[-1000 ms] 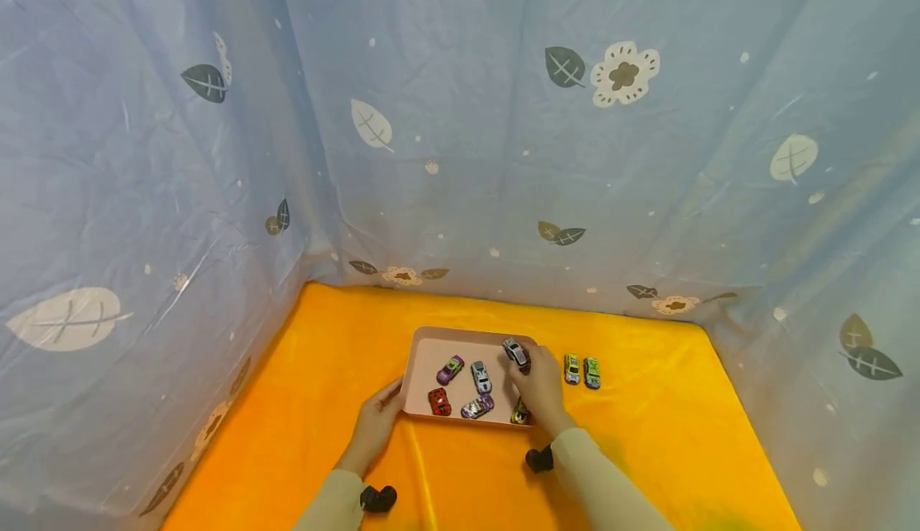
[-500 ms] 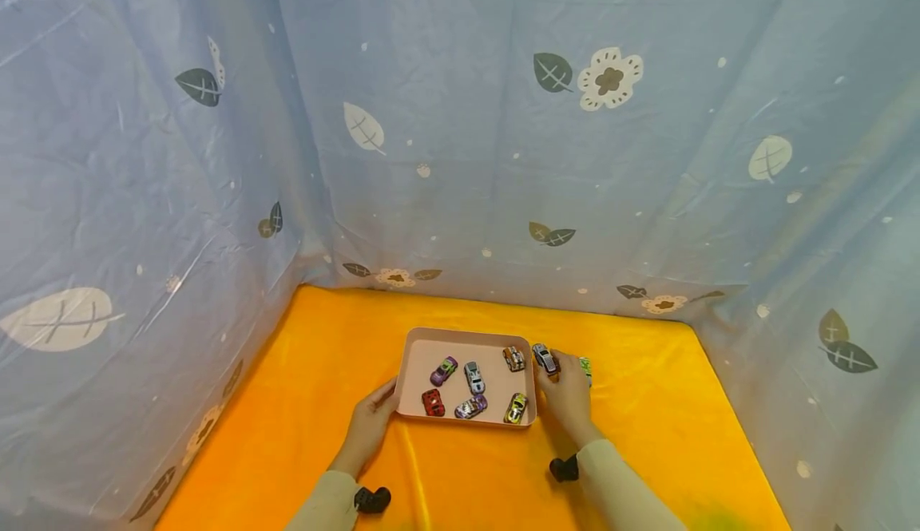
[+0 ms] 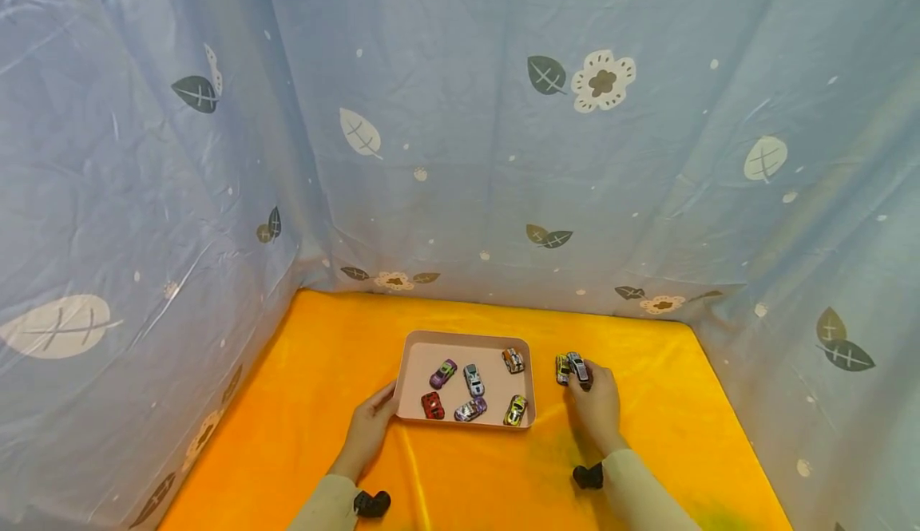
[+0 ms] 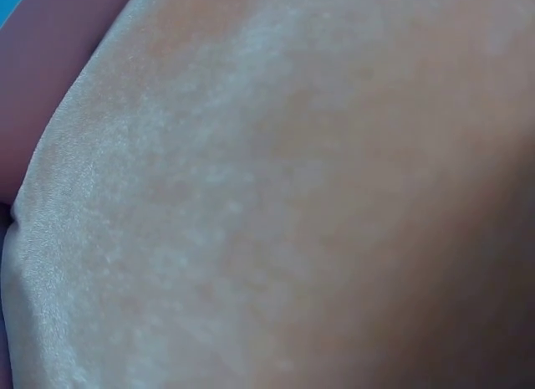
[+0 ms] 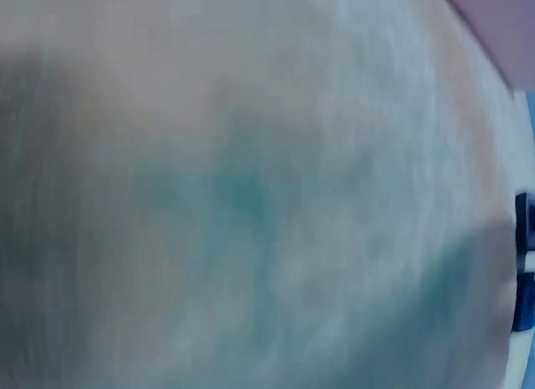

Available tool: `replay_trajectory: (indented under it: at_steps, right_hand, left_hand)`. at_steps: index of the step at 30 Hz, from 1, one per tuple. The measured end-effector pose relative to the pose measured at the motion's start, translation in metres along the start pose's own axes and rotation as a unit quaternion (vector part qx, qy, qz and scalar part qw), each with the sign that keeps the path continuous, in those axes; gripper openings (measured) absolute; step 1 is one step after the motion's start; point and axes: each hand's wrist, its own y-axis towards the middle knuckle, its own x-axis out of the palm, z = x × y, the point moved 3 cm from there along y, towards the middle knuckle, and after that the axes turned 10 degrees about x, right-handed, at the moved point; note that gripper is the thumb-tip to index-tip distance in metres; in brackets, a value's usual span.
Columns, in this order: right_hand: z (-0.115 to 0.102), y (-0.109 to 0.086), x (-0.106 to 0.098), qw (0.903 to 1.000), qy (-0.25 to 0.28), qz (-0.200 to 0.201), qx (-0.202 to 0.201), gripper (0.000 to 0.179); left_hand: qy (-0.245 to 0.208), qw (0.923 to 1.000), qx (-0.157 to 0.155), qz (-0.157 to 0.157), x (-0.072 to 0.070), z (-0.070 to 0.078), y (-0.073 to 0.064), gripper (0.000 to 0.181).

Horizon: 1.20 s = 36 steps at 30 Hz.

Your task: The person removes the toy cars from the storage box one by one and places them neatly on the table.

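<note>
Overall, a yellow-orange cloth covers the work surface, and pale blue printed fabric rises beyond it at twelve o'clock. Directions are as seen in the head view, twelve pointing away from the person. Around the dial of the pink tray stand an orange-and-white car at two, a yellow-and-black car at four, a purple-and-white car at six, a red car at eight and a purple-and-green car near ten; a white-and-grey car lies near the centre. Outside the tray, at three o'clock, a yellow car sits on the cloth. Just to its right is the silver car, pinched in the fingers of the right hand, at that hand's eleven o'clock; whether its wheels touch the cloth cannot be told. The left hand lies well apart from the right, against the tray's wall at eight to nine o'clock; whether its fingers curl round the rim cannot be told. From this hand the silver car lies between two and three o'clock, with the tray between them. Blurred skin fills most of both wrist views.
</note>
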Motion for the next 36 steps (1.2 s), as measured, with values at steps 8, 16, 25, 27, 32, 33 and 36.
replay_trajectory:
  at_steps: [8,16,25,27,32,33,36]
  right_hand:
    - [0.019,0.008,-0.016,0.9994,-0.016,0.005,0.03,0.049]
    - [0.029,0.012,-0.023,0.9986,0.002,0.023,0.048,0.048]
    - [0.045,0.012,-0.025,0.9937,0.051,0.003,0.1,0.055]
    - [0.051,0.011,-0.024,0.9899,0.072,-0.007,0.122,0.06]
    - [0.061,0.012,-0.02,0.9863,0.085,-0.028,0.138,0.061]
    - [0.061,0.013,-0.02,0.9861,0.087,-0.035,0.138,0.061]
    - [0.061,0.015,-0.02,0.9854,0.087,-0.055,0.136,0.058]
  left_hand:
    - [-0.017,0.9998,0.0,-0.008,0.0,0.0,-0.001,0.043]
    - [-0.012,0.9999,0.001,-0.007,0.001,0.001,-0.001,0.042]
    - [-0.015,0.9998,-0.001,-0.008,0.001,-0.001,0.0,0.042]
    - [-0.012,0.9999,0.0,-0.009,0.002,-0.003,0.0,0.043]
    - [-0.004,1.0,-0.005,-0.005,0.002,-0.004,-0.001,0.043]
    - [-0.003,1.0,-0.007,-0.004,0.001,-0.003,-0.001,0.043]
    - [-0.001,1.0,-0.003,-0.007,0.0,0.001,0.0,0.043]
